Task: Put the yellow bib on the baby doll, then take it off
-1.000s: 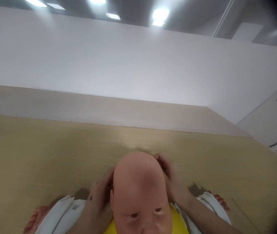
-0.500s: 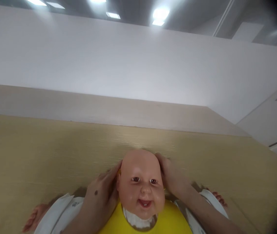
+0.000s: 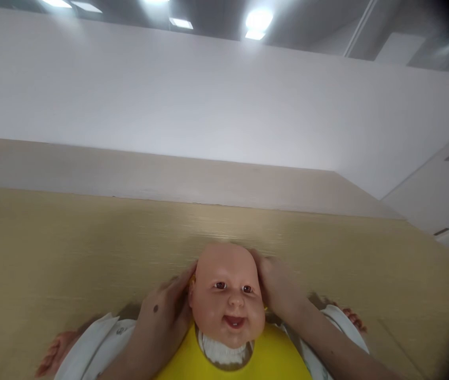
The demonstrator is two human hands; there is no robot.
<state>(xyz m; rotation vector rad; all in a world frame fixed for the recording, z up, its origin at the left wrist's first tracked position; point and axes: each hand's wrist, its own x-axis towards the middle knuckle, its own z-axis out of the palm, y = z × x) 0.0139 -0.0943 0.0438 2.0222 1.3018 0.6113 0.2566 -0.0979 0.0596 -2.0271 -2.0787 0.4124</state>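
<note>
A bald baby doll [image 3: 229, 303] lies on its back, face up, at the bottom of the head view. Its white sleeves are spread to both sides, and a yellow bib [image 3: 275, 353] covers its chest below a white collar. My left hand [image 3: 164, 314] is closed in beside the doll's ear, where a bit of the bib's yellow strap shows. On the other side of the head, my right hand [image 3: 277, 282] curls in behind it, with a sliver of yellow below. The fingertips of both hands are hidden behind the head.
Underneath the doll is a yellowish wood-like tabletop [image 3: 69, 237]. A pale upright board [image 3: 169, 174] runs along its far edge, with a white wall [image 3: 208, 100] beyond. Ceiling lights [image 3: 259, 20] shine at the top.
The doll's head has tipped back slightly, so its face sits a little higher and more white collar shows. Both hands stay beside the head.
</note>
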